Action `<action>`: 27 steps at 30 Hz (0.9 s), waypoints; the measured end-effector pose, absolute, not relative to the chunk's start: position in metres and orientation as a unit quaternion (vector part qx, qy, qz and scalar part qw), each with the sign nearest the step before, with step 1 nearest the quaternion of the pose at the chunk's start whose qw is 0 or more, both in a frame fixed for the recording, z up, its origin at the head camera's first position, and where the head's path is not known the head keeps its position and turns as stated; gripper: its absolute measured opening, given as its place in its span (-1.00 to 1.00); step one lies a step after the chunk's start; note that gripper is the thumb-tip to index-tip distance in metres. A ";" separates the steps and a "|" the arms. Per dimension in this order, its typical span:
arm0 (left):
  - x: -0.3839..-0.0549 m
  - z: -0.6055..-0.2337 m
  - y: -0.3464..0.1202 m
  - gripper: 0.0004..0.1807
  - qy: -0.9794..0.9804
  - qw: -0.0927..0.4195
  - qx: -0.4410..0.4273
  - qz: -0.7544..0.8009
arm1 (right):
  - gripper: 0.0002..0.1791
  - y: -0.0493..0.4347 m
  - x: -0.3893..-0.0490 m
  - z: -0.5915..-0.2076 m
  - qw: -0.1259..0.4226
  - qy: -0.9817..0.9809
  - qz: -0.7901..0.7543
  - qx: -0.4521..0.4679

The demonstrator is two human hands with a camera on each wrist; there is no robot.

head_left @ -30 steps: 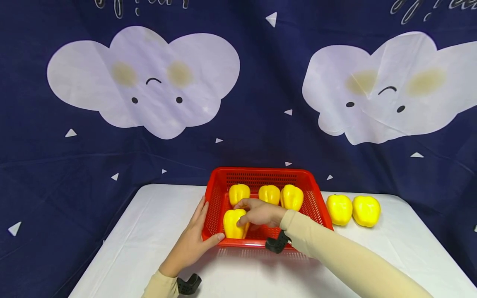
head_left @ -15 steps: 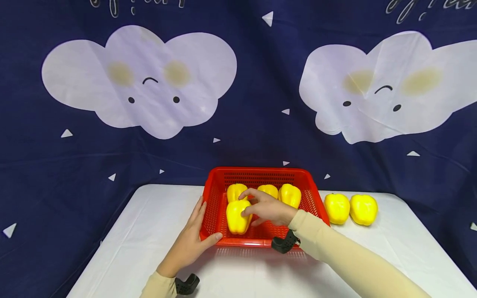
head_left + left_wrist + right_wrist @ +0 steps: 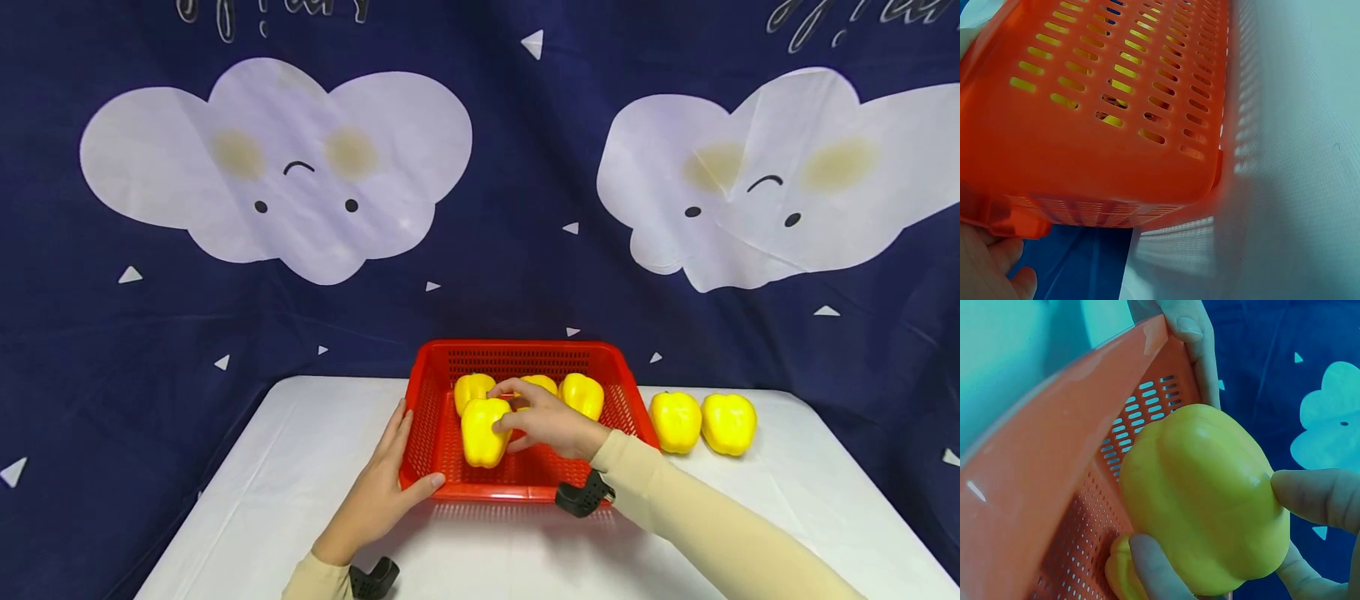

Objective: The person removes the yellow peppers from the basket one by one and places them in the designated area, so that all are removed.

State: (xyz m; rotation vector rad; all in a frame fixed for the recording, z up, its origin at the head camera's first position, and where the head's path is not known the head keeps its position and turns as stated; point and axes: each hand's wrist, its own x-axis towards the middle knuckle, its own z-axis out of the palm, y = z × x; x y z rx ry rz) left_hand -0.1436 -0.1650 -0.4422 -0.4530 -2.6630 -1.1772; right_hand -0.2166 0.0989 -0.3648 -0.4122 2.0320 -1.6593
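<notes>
Spread left hand (image 3: 378,483) stays on red basket (image 3: 536,472); right hand (image 3: 551,423) pinches yellow pepper (image 3: 483,437), now farther from near rim (image 3: 495,492).

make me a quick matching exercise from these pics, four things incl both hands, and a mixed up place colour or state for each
Things
1. left hand
2. right hand
3. basket
4. farthest-right pepper

Places, colours, states
a. outside the basket, to its right
b. red
c. touching the basket at its near left corner
d. gripping a yellow pepper

Pairs: 1-c, 2-d, 3-b, 4-a
</notes>
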 end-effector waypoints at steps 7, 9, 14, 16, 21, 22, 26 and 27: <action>-0.144 -0.443 -0.164 0.10 -0.902 0.092 -0.147 -0.395 | -0.50 0.112 -0.217 -0.368 0.223 0.737 -0.619 -0.155; -0.144 -0.443 -0.164 0.09 -0.902 0.093 -0.146 -0.395 | -0.49 0.116 -0.217 -0.367 0.219 0.736 -0.622 -0.156; -0.142 -0.442 -0.165 0.07 -0.900 0.103 -0.151 -0.396 | -0.47 0.126 -0.217 -0.367 0.208 0.734 -0.628 -0.155; -0.142 -0.442 -0.165 0.07 -0.899 0.107 -0.155 -0.395 | -0.47 0.129 -0.217 -0.366 0.202 0.736 -0.626 -0.157; -0.142 -0.443 -0.165 0.07 -0.898 0.107 -0.157 -0.396 | -0.46 0.140 -0.214 -0.365 0.188 0.749 -0.611 -0.174; -0.142 -0.443 -0.165 0.07 -0.898 0.106 -0.157 -0.396 | -0.46 0.142 -0.213 -0.365 0.187 0.751 -0.608 -0.176; -0.142 -0.443 -0.164 0.07 -0.898 0.104 -0.155 -0.398 | -0.47 0.150 -0.212 -0.363 0.177 0.753 -0.606 -0.185; -0.142 -0.443 -0.164 0.07 -0.898 0.104 -0.155 -0.398 | -0.48 0.152 -0.212 -0.363 0.173 0.754 -0.606 -0.186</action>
